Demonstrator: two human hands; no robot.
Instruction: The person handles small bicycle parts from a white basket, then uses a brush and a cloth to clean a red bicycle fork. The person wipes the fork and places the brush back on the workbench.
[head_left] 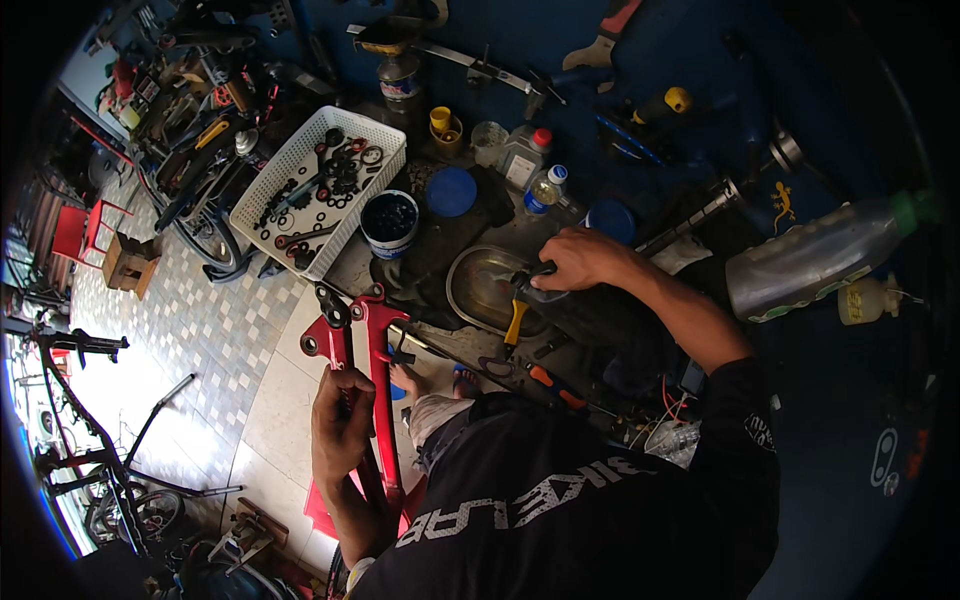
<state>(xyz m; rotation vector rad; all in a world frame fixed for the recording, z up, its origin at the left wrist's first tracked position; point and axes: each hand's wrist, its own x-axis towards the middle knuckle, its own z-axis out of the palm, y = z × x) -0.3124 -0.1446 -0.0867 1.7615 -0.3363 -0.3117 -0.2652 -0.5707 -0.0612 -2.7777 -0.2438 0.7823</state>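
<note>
My left hand (342,420) is wrapped round one arm of a red bicycle frame part (384,390), which stands upright in front of my body. A black linkage piece (333,305) sits at its upper end. To the right, my right hand (585,262) reaches over the bench with its fingers closed at the edge of a dark cloth (590,318). What lies between those fingers is too dark to make out. Just below them is a yellow-handled tool (516,322), beside an oval metal tray (462,290).
A white perforated basket (394,165) holds small rings and tools. Around it stand a tub of dark grease (389,222), a blue lid (451,191), a small bottle (545,190) and a grey container (526,157). An orange-handled screwdriver (556,386) lies near my body; a large plastic bottle (825,258) is at right.
</note>
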